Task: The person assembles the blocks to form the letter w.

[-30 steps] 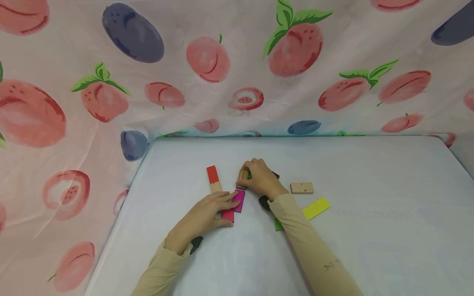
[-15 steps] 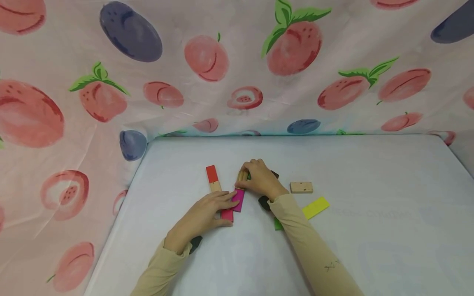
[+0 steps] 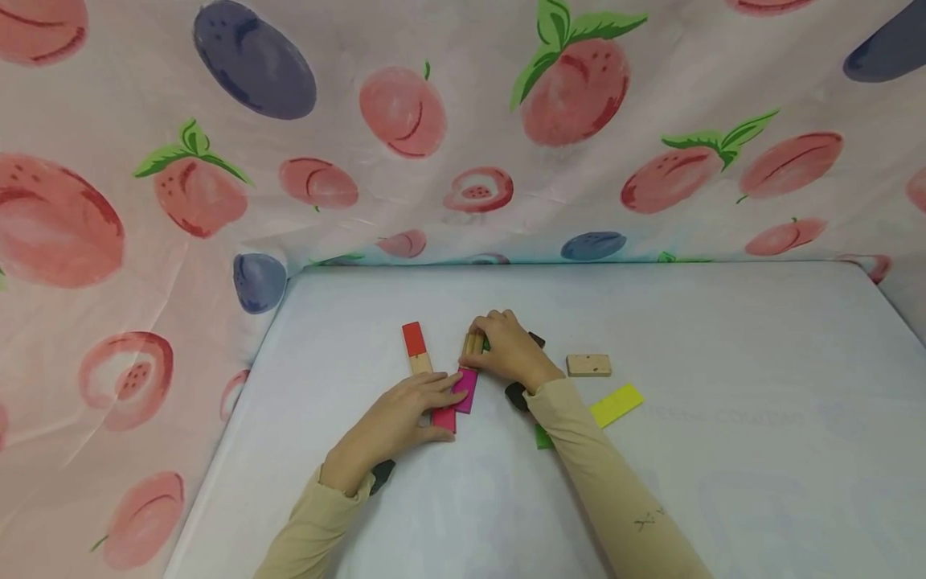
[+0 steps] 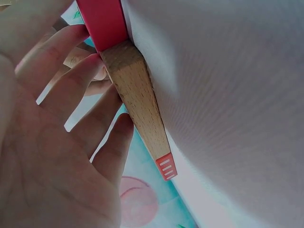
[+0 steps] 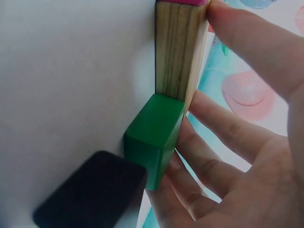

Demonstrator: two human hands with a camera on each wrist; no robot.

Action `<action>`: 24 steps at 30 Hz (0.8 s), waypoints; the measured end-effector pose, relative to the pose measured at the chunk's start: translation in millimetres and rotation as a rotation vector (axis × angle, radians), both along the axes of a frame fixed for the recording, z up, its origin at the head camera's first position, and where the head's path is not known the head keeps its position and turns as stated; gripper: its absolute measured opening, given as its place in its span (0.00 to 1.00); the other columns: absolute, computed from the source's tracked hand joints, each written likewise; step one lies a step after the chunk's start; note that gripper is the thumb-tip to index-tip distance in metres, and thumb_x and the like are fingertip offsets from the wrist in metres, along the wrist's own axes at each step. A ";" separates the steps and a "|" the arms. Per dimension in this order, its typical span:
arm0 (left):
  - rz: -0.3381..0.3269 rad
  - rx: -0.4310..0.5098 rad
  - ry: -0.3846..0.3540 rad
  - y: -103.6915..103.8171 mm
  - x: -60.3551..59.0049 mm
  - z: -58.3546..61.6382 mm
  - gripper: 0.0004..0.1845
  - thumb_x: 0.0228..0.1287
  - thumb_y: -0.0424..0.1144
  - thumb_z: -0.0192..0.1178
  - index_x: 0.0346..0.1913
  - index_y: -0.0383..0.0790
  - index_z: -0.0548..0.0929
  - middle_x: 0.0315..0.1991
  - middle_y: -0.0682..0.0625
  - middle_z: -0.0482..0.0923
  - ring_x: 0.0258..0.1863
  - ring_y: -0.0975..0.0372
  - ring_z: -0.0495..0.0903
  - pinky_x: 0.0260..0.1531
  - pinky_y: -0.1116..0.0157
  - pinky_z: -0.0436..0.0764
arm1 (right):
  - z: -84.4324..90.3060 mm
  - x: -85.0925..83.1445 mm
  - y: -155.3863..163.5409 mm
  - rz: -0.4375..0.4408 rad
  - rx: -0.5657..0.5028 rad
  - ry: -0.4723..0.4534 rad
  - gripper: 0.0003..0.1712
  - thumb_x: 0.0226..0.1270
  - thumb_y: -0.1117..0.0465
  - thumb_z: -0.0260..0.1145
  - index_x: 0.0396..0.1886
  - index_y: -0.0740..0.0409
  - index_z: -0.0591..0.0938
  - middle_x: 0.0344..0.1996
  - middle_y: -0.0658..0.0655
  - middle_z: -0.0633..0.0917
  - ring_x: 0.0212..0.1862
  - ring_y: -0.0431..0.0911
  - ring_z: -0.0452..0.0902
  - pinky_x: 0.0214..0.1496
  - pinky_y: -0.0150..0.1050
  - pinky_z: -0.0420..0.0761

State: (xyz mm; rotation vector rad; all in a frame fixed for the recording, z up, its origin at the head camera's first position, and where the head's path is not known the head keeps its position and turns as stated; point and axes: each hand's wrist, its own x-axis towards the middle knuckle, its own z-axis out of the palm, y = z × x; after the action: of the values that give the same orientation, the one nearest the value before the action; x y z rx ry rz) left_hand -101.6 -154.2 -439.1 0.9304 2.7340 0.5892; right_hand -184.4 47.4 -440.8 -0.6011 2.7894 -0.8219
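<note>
Already several blocks lie joined; right hand (image 3: pixel 510 351) pinches a wooden block (image 3: pixel 473 345), left hand (image 3: pixel 396 422) presses flat on the pink block (image 3: pixel 444 419), others remain loose.

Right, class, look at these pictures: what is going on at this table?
A person is laying coloured wooden domino blocks flat on a white table. The left hand rests on a pink block beside a magenta block. The right hand holds a plain wooden block next to a green block.

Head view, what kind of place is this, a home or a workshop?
Neither, probably: it looks like a draped tabletop recording booth. Fruit-print cloth hangs as a backdrop round a plain white table, where both hands arrange coloured wooden blocks.
</note>
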 end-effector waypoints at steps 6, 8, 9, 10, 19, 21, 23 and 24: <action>0.004 -0.001 -0.006 0.8 -0.1 1.1 0.33 0.49 0.53 0.68 0.61 0.52 0.73 0.66 0.56 0.63 0.66 0.59 0.58 0.62 0.57 0.62 | 1.0 0.2 1.5 -0.004 0.009 0.005 0.29 0.52 0.44 0.70 0.49 0.56 0.78 0.43 0.55 0.77 0.48 0.49 0.65 0.48 0.43 0.75; 0.002 0.005 -0.007 1.2 -0.4 1.1 0.34 0.49 0.53 0.68 0.61 0.52 0.73 0.66 0.56 0.63 0.66 0.59 0.58 0.62 0.57 0.62 | 1.0 -0.1 1.9 -0.010 0.012 0.003 0.29 0.52 0.44 0.70 0.49 0.57 0.78 0.43 0.55 0.76 0.48 0.50 0.66 0.48 0.43 0.75; 0.002 0.008 -0.007 1.5 -0.6 1.1 0.34 0.48 0.53 0.68 0.61 0.52 0.73 0.66 0.56 0.63 0.66 0.59 0.58 0.62 0.57 0.62 | 1.0 -0.1 2.1 -0.012 0.014 0.000 0.29 0.52 0.44 0.70 0.49 0.56 0.78 0.43 0.55 0.76 0.48 0.49 0.66 0.48 0.43 0.75; 0.002 0.011 -0.007 1.7 -0.7 0.9 0.34 0.48 0.52 0.68 0.61 0.52 0.73 0.66 0.56 0.63 0.66 0.59 0.59 0.62 0.57 0.62 | 0.9 -0.3 2.2 -0.013 0.014 -0.002 0.29 0.53 0.44 0.70 0.49 0.57 0.78 0.43 0.55 0.77 0.48 0.50 0.66 0.48 0.43 0.75; 0.008 0.012 -0.025 1.9 0.3 1.1 0.34 0.48 0.51 0.69 0.61 0.51 0.74 0.66 0.55 0.64 0.66 0.58 0.59 0.62 0.56 0.61 | 0.3 0.3 1.8 0.002 0.017 -0.008 0.30 0.53 0.43 0.69 0.50 0.57 0.78 0.46 0.57 0.76 0.49 0.50 0.66 0.49 0.44 0.75; 0.006 0.014 -0.029 1.6 0.2 2.2 0.34 0.48 0.51 0.69 0.61 0.51 0.73 0.66 0.54 0.64 0.66 0.58 0.59 0.62 0.56 0.61 | 1.2 0.6 2.2 0.004 0.016 -0.008 0.30 0.53 0.43 0.69 0.50 0.57 0.78 0.47 0.57 0.76 0.50 0.50 0.66 0.50 0.45 0.75; 0.004 0.018 -0.033 1.2 0.0 3.6 0.34 0.48 0.51 0.69 0.61 0.50 0.73 0.66 0.54 0.63 0.66 0.58 0.59 0.62 0.55 0.61 | 2.7 1.0 3.0 0.006 0.013 -0.012 0.31 0.53 0.42 0.68 0.51 0.57 0.78 0.49 0.58 0.75 0.50 0.50 0.66 0.50 0.45 0.75; 0.003 0.017 -0.034 1.0 0.0 4.1 0.34 0.48 0.51 0.69 0.62 0.50 0.73 0.66 0.54 0.63 0.66 0.58 0.59 0.62 0.55 0.61 | 3.5 1.1 3.5 0.007 0.011 -0.016 0.31 0.53 0.42 0.68 0.51 0.57 0.78 0.49 0.58 0.75 0.50 0.50 0.66 0.49 0.46 0.75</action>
State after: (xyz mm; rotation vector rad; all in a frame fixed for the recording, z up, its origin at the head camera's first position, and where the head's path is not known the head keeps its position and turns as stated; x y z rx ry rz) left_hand -101.6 -153.2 -435.0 0.9124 2.7048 0.6243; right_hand -183.4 50.9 -437.3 -0.5994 2.7739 -0.8061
